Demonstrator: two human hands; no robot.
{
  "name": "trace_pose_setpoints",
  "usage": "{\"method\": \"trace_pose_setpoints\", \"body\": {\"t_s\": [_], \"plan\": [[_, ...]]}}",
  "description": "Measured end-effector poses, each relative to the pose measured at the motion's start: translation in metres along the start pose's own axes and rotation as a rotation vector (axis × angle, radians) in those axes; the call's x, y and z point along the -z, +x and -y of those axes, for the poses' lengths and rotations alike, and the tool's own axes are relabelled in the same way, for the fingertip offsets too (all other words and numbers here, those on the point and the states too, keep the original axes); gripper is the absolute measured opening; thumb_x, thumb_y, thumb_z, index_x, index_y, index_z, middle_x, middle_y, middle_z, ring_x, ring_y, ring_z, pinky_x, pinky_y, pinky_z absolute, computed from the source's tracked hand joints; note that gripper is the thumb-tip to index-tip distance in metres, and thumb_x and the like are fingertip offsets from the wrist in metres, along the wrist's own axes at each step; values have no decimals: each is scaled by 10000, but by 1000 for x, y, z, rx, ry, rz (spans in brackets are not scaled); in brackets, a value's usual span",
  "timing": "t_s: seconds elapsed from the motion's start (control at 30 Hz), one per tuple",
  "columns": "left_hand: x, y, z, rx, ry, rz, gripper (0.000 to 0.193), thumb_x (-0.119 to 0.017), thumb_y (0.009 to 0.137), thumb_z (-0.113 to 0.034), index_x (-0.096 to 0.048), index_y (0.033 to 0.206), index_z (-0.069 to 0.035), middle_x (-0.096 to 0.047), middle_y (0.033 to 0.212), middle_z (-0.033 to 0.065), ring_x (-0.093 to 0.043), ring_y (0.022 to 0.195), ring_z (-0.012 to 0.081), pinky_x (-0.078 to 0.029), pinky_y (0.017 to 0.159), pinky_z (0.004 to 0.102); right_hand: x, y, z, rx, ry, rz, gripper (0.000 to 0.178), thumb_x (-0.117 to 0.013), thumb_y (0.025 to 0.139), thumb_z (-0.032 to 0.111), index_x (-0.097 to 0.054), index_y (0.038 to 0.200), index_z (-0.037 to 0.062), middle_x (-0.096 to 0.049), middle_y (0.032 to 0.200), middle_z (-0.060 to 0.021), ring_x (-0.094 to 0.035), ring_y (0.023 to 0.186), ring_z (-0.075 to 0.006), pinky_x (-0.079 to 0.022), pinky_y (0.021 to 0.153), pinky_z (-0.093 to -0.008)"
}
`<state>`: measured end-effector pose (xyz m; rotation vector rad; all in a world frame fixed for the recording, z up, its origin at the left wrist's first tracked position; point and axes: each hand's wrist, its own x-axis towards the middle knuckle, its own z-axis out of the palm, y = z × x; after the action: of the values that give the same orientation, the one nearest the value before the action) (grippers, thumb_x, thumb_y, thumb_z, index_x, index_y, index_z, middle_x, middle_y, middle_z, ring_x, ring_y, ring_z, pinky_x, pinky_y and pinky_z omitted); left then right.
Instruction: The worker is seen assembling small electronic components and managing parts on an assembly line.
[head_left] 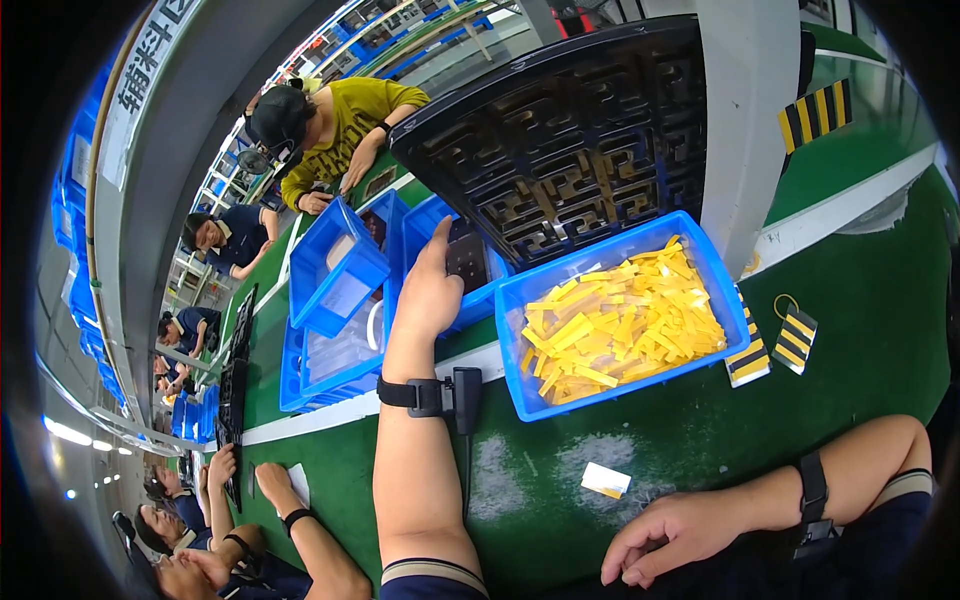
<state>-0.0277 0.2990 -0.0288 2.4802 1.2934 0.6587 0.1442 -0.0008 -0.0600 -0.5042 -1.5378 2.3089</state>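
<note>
Two hands are showing in my head view: my left hand (430,292) is reaching over a blue bin (472,314), fingers just left of dark pieces (468,258), pinching or not I cannot tell; my right hand (682,530) is drooping, fingers loosely spread, near a white card (606,480).

A grey post (742,120) stands — striped tag (796,341) nearby.
</note>
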Motion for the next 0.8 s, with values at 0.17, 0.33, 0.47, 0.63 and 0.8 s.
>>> {"method": "trace_pose_setpoints", "body": {"t_s": [0.17,0.33,0.47,0.63,0.8], "plan": [[-5,7,15,-50,-190,153,675,-406,673,52,-331,1336,-51,-444,1263,252,-416,1201,345,-316,1011,350,-5,1,-7,81,13,-73,257,-557,879,231,-571,1069,59,-630,765,-12,-566,716,-62,-433,668,-220],[0,6,6,-8,-125,201,673,-405,670,57,-338,1331,-51,-477,1223,258,-445,1174,347,-335,994,352,-5,1,-6,89,36,-73,254,-554,881,221,-569,1067,50,-627,765,-14,-566,718,-61,-435,673,-220],[3,-4,-15,-14,-16,-23,643,-418,680,53,-371,1310,-64,-550,1138,220,-533,1066,332,-401,924,365,-5,-1,-5,79,51,-78,252,-553,883,213,-566,1067,41,-626,767,-18,-568,720,-61,-440,679,-220],[6,-9,-24,62,66,-120,633,-419,686,70,-379,1307,-48,-611,1052,169,-653,823,244,-494,763,316,0,0,-1,13,24,2,282,-548,893,182,-543,1132,31,-626,898,-30,-582,807,-65,-458,737,-218],[7,-8,-27,130,100,-41,626,-415,679,79,-385,1294,-34,-606,1058,182,-644,864,263,-487,788,321,1,0,-2,9,6,4,280,-548,893,188,-547,1127,34,-627,894,-28,-583,806,-64,-458,734,-218]]}}
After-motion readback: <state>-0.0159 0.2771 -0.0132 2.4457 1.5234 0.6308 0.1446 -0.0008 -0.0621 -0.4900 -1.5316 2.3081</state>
